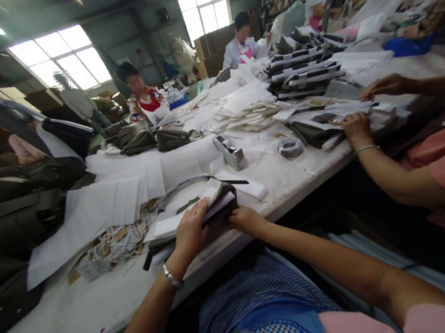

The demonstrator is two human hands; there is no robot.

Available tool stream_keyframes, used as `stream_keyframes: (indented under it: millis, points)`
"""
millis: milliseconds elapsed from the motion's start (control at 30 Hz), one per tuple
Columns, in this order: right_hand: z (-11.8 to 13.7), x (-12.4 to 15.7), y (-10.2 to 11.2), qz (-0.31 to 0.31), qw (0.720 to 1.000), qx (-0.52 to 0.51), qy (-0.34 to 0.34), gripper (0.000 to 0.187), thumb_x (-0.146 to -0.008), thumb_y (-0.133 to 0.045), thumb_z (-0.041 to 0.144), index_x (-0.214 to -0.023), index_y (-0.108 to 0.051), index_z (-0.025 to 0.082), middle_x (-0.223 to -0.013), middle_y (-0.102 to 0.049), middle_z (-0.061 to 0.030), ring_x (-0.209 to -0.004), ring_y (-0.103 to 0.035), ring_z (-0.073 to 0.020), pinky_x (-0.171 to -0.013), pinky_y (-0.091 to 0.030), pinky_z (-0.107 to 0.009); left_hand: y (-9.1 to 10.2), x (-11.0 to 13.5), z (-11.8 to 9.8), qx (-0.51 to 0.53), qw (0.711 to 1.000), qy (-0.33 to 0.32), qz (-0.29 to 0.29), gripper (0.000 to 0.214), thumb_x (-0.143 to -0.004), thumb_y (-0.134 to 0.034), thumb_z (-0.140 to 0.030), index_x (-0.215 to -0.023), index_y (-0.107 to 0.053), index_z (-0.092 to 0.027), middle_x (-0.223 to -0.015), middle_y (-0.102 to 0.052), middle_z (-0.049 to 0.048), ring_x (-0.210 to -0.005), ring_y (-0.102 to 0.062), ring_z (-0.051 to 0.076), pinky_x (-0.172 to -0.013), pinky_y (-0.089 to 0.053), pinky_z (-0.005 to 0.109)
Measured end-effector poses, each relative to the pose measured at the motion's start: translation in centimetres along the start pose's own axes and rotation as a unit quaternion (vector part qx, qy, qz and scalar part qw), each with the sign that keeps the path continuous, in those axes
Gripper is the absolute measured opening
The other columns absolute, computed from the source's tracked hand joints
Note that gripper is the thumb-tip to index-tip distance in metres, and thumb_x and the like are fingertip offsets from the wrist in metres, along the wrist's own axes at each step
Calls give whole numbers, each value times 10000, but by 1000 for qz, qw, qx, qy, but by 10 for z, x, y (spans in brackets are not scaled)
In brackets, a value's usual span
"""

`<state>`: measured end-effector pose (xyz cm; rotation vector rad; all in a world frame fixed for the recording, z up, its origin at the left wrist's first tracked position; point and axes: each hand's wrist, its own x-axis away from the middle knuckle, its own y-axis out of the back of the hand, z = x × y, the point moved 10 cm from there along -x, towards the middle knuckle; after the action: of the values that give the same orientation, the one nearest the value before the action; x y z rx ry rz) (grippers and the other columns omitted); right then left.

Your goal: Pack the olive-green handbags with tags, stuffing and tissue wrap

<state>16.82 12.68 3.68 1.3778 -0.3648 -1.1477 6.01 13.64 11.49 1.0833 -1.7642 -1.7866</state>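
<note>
A dark olive handbag (226, 197) lies on the table edge in front of me, with white sheets (167, 226) over it and its strap looped behind. My left hand (190, 231) grips it from above, fingers across the white sheet and thumb at the near side. At the bag's near right corner, my right hand (249, 221) has its fingers curled against the edge; their tips are partly hidden. Just behind the bag stands a grey tape dispenser (229, 152). To the left lies a heap of tags with strings (119, 246).
White sheets (101, 205) fan out at the left, beside dark bags (14, 224). Two olive bags (136, 138) and a stack of paper (243, 107) sit farther back. At my right, a co-worker's hands (358, 128) handle another bag. A coil (290, 147) lies between.
</note>
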Motion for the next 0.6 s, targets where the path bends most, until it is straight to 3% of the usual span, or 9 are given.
stream_keyframes:
  millis: [367,500,600]
  points:
    - [34,44,31,-106,992,16,68,197,-976,-574,199,-815,-686,182,-780,-661,-36,-770,-579,-195,-686,-418,-308,-30,28,-12,-58,998,-9,-27,810,-755,-448,70,-1511,-344,-201,-1538,-428,69,-1426,-393,260,-1152,-367,532]
    - [42,42,32,-76,993,25,88,244,-993,-519,172,-816,-687,181,-778,-667,-48,-759,-591,-199,-661,-433,-305,-41,36,-22,-105,992,-30,-61,656,-886,-428,6,-1505,-367,-204,-1531,-432,76,-1412,-414,271,-1136,-386,559]
    - [60,34,42,-6,989,14,145,290,-990,-554,242,-726,-662,193,-698,-655,-33,-676,-593,-184,-583,-423,-290,-46,38,-24,-120,989,-28,-82,593,-944,-415,-52,-1511,-356,-215,-1535,-425,60,-1412,-414,263,-1136,-395,552]
